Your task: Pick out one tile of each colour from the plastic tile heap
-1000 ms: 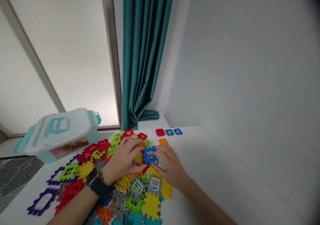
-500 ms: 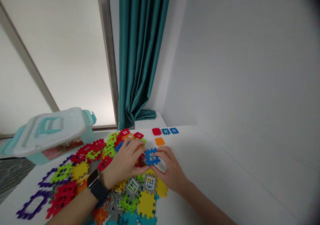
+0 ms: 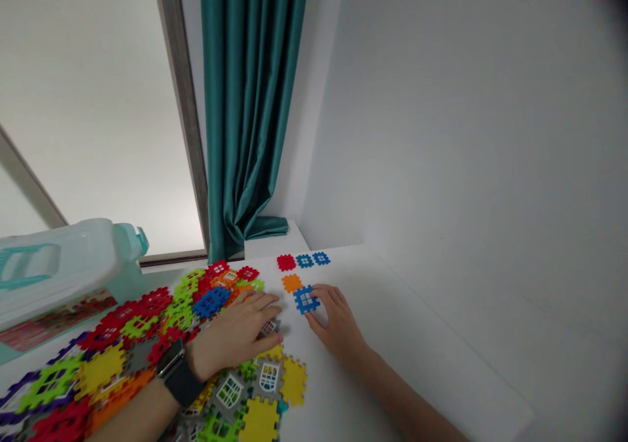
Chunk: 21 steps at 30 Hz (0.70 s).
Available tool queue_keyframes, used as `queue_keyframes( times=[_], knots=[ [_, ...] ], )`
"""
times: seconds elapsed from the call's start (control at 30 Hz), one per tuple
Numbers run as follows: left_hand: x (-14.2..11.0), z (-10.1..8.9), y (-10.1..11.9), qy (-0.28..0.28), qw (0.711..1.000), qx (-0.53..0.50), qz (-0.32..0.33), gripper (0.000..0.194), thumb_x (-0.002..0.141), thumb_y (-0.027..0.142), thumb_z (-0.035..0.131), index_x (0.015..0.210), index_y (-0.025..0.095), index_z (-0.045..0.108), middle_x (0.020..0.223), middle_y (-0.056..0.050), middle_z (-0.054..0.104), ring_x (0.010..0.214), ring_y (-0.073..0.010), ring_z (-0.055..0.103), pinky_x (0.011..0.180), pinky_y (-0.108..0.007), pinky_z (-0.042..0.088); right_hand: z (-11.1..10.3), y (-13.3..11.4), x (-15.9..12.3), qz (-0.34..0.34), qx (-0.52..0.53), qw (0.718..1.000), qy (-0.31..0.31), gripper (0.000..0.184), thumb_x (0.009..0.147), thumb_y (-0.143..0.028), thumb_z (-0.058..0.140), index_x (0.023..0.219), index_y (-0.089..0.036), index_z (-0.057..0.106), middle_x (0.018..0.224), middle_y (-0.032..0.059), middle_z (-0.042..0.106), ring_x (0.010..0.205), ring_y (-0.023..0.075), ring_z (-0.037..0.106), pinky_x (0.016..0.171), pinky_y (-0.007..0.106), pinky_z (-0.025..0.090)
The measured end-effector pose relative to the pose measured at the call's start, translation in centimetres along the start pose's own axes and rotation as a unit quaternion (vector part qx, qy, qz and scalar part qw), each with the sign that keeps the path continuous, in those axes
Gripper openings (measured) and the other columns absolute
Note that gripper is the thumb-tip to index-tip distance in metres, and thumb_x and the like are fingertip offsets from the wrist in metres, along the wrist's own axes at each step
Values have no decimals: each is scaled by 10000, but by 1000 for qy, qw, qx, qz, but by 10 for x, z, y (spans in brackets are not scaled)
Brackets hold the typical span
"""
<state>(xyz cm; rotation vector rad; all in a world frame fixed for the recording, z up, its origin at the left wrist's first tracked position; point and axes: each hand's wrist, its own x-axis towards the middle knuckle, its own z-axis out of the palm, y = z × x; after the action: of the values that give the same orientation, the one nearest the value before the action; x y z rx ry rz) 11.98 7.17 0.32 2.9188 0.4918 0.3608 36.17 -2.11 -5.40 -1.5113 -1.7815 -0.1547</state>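
Note:
Between the thumb and fingers of my right hand point(image 3: 338, 321) is a blue square window tile point(image 3: 305, 299) with notched edges, just in front of an orange tile point(image 3: 292, 283). My left hand point(image 3: 240, 329), with a dark watch point(image 3: 179, 371) on its wrist, rests over the heap of tiles with fingers spread and nothing visible in its grasp. Around it lie a blue window tile point(image 3: 212, 302), grey tiles with white windows point(image 3: 269, 376) and a yellow tile point(image 3: 294, 381). Part of the heap is hidden beneath that hand.
A red tile point(image 3: 286, 263) and two small blue tiles point(image 3: 304, 261) form a row on the white table point(image 3: 387, 311). At the left stands a lidded plastic box point(image 3: 122, 275). A green curtain point(image 3: 250, 115) hangs behind, and a grey wall point(image 3: 441, 135) borders the right.
My right hand has carried the blue window tile away from the heap, to beside the orange tile. My left hand has let go of it and its fingers have opened. The view has turned right.

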Motion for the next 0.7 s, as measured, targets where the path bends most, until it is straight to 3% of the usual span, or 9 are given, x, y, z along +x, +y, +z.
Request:
queue_keyframes(
  times=[0.2,0.43,0.7],
  knots=[
    [-9,15,-2,2,1000,3,-3,466,919,424,673,1354,267,610,1378,-116,639,1295,-310,583,1115,-500,416,5,55,5,75,-10,997,-2,248,851,-180,602,1095,-219,571,1143,94,678,1060,262,632,942,473,524],
    [-11,22,-5,17,1000,5,-2,451,908,439,672,1327,277,627,1381,-105,645,1286,-307,594,1136,-513,395,3,114,40,132,-33,991,-11,251,870,-206,579,1118,-185,611,1181,102,683,1100,250,621,997,425,487],
    [-7,11,1,-3,1000,6,-12,430,891,387,683,1302,264,647,1359,-92,664,1265,-311,616,1130,-504,427,9,142,72,193,-66,978,-49,285,901,-256,581,1177,-249,651,1264,58,689,1202,264,588,1033,438,428]
  ],
)
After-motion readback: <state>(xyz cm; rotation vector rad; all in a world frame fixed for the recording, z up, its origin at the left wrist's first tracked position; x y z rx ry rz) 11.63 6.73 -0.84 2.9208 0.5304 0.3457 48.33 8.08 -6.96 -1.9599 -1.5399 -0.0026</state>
